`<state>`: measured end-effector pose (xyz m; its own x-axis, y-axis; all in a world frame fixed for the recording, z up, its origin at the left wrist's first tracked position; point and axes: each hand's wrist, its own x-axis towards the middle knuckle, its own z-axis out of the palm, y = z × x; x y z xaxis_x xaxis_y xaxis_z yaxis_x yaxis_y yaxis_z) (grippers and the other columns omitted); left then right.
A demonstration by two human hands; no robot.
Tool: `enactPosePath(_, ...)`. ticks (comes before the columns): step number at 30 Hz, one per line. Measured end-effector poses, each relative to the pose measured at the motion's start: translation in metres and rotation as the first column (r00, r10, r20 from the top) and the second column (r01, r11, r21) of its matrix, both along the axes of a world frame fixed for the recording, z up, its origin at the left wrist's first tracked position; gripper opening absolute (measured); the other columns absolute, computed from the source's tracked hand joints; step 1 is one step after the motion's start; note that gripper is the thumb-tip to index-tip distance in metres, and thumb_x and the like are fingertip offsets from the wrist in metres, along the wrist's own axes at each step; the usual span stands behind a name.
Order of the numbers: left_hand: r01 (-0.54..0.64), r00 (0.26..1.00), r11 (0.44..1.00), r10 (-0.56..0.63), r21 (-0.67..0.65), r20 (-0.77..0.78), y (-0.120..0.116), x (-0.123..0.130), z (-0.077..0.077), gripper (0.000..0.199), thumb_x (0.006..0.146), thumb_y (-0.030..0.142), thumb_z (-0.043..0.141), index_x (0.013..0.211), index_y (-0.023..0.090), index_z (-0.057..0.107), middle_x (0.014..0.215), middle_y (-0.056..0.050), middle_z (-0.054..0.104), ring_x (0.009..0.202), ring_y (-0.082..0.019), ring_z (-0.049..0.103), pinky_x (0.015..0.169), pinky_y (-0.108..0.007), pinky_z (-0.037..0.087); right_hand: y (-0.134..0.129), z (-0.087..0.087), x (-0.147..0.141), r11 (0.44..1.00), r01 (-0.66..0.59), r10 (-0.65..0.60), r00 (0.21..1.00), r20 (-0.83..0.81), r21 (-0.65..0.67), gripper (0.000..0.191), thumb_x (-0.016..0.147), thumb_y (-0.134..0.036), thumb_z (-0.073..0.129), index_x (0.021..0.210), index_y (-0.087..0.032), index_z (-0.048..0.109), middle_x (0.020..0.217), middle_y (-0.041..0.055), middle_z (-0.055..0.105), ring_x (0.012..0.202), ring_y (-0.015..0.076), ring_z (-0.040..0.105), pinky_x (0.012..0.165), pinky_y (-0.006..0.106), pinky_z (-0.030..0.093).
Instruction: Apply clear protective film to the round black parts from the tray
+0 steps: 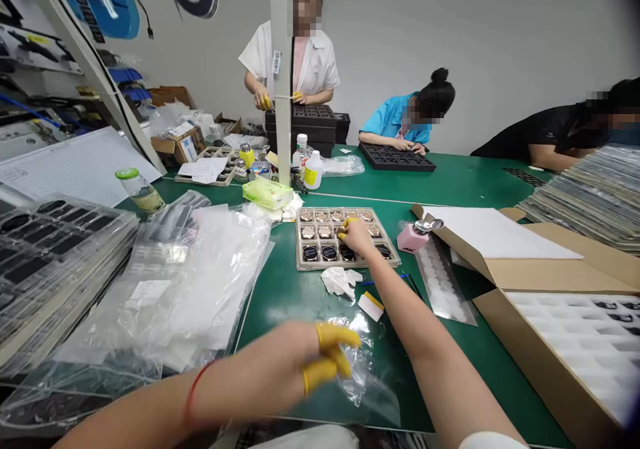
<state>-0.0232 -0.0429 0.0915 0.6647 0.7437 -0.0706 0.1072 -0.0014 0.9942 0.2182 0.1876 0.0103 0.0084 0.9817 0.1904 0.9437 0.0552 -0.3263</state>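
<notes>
A plastic tray (pixel 299 259) on the green table holds several round parts in compartments, gold-coloured in the back rows and mostly black in the front row. My right hand (pixel 357 237) reaches over the tray's right half, its yellow-covered fingertips closed together at a compartment; whatever they grip is too small to make out. Nearer to me, my left hand (pixel 310 362), blurred, has yellow covers on spread fingers and nothing between them. It hovers over a clear plastic bag (pixel 356 375). A crumpled white tissue (pixel 341 281) lies in front of the tray.
Plastic bags (pixel 200 269) and stacked trays (pixel 65 262) cover the left. A pink bottle (pixel 413 237) stands right of the tray, near an open cardboard box (pixel 545 362) with foam. A post (pixel 283 102) rises behind the tray. Three people work across the table.
</notes>
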Motion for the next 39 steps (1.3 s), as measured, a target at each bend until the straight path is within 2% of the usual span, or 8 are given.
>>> enactPosePath(2, 0.047, 0.997, 0.995, -0.053, -0.086, -0.062, 0.033, 0.006, -0.006, 0.032, 0.081, 0.031, 0.059, 0.112, 0.021, 0.059, 0.093, -0.006, 0.072, 0.086, -0.021, 0.066, 0.076, -0.032, 0.048, -0.021, 0.007, -0.006, 0.996, 0.003, 0.000, 0.999, -0.035, 0.086, 0.015, 0.076, -0.015, 0.054, 0.088, -0.014, 0.062, 0.086, 0.0099, 0.063, 0.095, 0.0246, 0.051, 0.092, 0.041, 0.032)
enactPosePath(6, -0.152, 0.985, 0.945, 0.170, -0.288, 0.037, 0.072, 0.022, -0.045, 0.057, 0.081, 0.043, 0.058, 0.127, 0.014, 0.041, 0.089, -0.010, 0.070, 0.084, -0.020, 0.067, 0.079, -0.034, 0.048, -0.077, 0.021, -0.022, 0.975, -0.024, 0.050, 0.993, -0.108, 0.223, 0.021, 0.084, -0.020, 0.048, 0.100, -0.015, 0.060, 0.092, 0.0095, 0.063, 0.092, 0.0228, 0.054, 0.087, 0.040, 0.037)
enactPosePath(12, -0.074, 0.968, 0.969, 0.126, -0.235, 0.218, 0.068, 0.035, -0.078, 0.056, 0.073, 0.045, 0.068, 0.116, 0.014, 0.052, 0.096, -0.010, 0.066, 0.083, -0.017, 0.065, 0.079, -0.032, 0.048, -0.167, 0.014, -0.039, 0.862, -0.431, 0.495, 0.827, -0.266, 0.266, 0.024, 0.076, -0.009, 0.056, 0.092, -0.023, 0.066, 0.090, 0.0035, 0.062, 0.082, 0.0172, 0.056, 0.074, 0.031, 0.045)
enactPosePath(16, -0.123, 0.963, 0.984, 0.149, -0.127, 0.225, 0.052, 0.039, -0.081, 0.058, 0.069, 0.031, 0.074, 0.119, 0.016, 0.052, 0.117, -0.012, 0.059, 0.104, -0.021, 0.058, 0.090, -0.034, 0.045, -0.197, 0.007, -0.038, 0.843, -0.485, 0.537, 0.745, -0.396, 0.231, 0.035, 0.072, 0.001, 0.049, 0.089, -0.023, 0.068, 0.099, 0.0049, 0.060, 0.094, 0.0178, 0.055, 0.084, 0.035, 0.045)
enactPosePath(22, -0.068, 0.992, 0.997, 0.062, 0.045, 0.112, 0.044, 0.042, -0.080, 0.065, 0.072, 0.026, 0.069, 0.130, 0.020, 0.040, 0.116, -0.010, 0.057, 0.104, -0.022, 0.056, 0.088, -0.035, 0.046, -0.198, 0.003, -0.034, 0.928, -0.365, 0.323, 0.692, -0.646, 0.072, 0.017, 0.076, -0.015, 0.054, 0.090, -0.019, 0.064, 0.082, 0.0027, 0.059, 0.075, 0.0160, 0.057, 0.071, 0.033, 0.048)
enactPosePath(27, 0.033, 0.998, 0.998, -0.036, 0.044, 0.060, 0.052, 0.046, -0.089, 0.088, 0.078, 0.026, 0.062, 0.143, 0.023, 0.003, 0.096, -0.004, 0.058, 0.079, -0.015, 0.059, 0.073, -0.030, 0.049, -0.186, -0.005, -0.028, 0.946, -0.322, 0.216, 0.723, -0.656, -0.044, 0.022, 0.076, -0.019, 0.056, 0.097, -0.018, 0.061, 0.070, -0.0023, 0.051, 0.061, 0.0124, 0.050, 0.057, 0.026, 0.044)
enactPosePath(32, 0.080, 0.996, 0.997, -0.081, 0.020, 0.028, 0.058, 0.041, -0.105, 0.066, 0.078, 0.027, 0.062, 0.132, 0.022, 0.026, 0.103, -0.005, 0.054, 0.082, -0.015, 0.058, 0.076, -0.031, 0.049, -0.193, -0.009, -0.030, 0.921, -0.384, 0.359, 0.767, -0.531, 0.068, 0.013, 0.077, -0.010, 0.053, 0.080, -0.019, 0.062, 0.090, 0.0035, 0.055, 0.088, 0.0173, 0.050, 0.078, 0.033, 0.043)
enactPosePath(39, 0.172, 0.985, 0.985, -0.172, 0.029, 0.000, 0.058, 0.033, -0.109, 0.065, 0.078, 0.030, 0.063, 0.133, 0.023, 0.031, 0.104, -0.007, 0.057, 0.083, -0.019, 0.061, 0.079, -0.036, 0.051, -0.195, -0.007, -0.027, 0.898, -0.438, 0.327, 0.731, -0.599, -0.044, 0.030, 0.077, -0.013, 0.056, 0.104, -0.024, 0.061, 0.096, 0.0039, 0.054, 0.089, 0.0187, 0.050, 0.081, 0.037, 0.044)
